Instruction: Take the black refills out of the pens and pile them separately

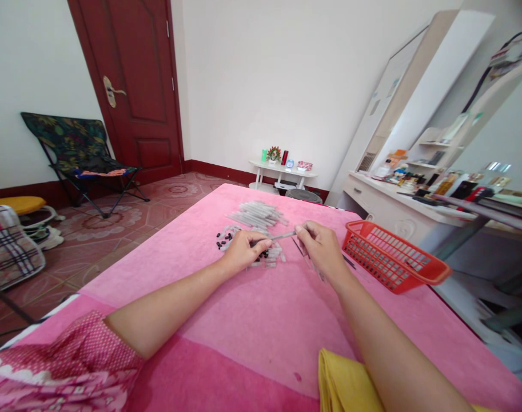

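Note:
Between my two hands a slim translucent pen barrel (pixel 283 235) is held level above the pink cloth. My left hand (pixel 244 252) pinches its left end with thumb and fingers. At its other end the fingertips of my right hand (pixel 317 242) are closed on it. Behind my hands lies a heap of clear pen barrels (pixel 257 214). Small black plugs (pixel 221 242) are scattered beside my left hand, and clear pen caps (pixel 274 256) lie below the held barrel. Thin dark refills (pixel 298 247) lie under my right hand, partly hidden by it.
A red plastic basket (pixel 389 254) stands at the table's right side. The pink cloth (pixel 243 320) covers the table, and a folded yellow cloth (pixel 346 380) lies near my right forearm. Beyond are a cluttered dresser (pixel 415 209) and a folding chair (pixel 78 151).

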`<act>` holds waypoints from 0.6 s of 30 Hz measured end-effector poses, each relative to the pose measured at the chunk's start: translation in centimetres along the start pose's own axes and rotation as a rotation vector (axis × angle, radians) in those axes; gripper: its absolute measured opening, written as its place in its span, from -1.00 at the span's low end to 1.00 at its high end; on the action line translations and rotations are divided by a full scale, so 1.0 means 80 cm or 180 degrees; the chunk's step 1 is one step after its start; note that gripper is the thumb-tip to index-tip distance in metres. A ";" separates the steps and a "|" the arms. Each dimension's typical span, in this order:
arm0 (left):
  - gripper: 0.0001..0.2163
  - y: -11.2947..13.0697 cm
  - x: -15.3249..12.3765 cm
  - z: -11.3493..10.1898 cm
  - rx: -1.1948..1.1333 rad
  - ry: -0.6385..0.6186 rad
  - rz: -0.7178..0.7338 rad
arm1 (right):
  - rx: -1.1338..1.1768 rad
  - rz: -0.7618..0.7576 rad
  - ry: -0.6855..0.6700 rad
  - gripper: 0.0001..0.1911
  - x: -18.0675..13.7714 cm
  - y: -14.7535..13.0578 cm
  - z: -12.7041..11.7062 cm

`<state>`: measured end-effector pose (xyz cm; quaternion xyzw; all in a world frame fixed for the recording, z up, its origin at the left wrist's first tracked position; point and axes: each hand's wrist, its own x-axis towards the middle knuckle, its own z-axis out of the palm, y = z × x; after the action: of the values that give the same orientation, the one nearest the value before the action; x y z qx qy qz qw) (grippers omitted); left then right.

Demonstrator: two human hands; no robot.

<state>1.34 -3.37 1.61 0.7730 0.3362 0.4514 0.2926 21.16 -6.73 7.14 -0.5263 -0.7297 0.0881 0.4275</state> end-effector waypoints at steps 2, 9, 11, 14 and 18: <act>-0.67 0.001 0.000 0.001 0.0014 -0.0027 -0.0008 | -0.0099 0.0086 0.0019 -0.59 -0.001 -0.001 0.000; -0.68 0.002 0.000 0.000 -0.0078 -0.0019 -0.0087 | 0.0219 0.0057 -0.0048 -0.79 0.002 0.001 0.000; -0.68 0.002 0.000 0.000 -0.0040 -0.0025 -0.0071 | -0.0031 0.0050 -0.0032 -0.71 0.002 0.004 0.001; -0.70 0.003 -0.001 0.000 -0.0012 -0.0005 -0.0086 | -0.0088 0.0054 -0.0008 -0.63 0.000 0.006 0.001; -0.73 0.005 -0.002 -0.001 0.0080 0.0036 -0.0008 | 0.0453 0.0360 -0.0098 -0.58 0.001 0.005 0.003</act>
<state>1.33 -3.70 1.89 0.7737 0.3444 0.4512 0.2815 21.26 -6.42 6.81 -0.5336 -0.6972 0.1718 0.4468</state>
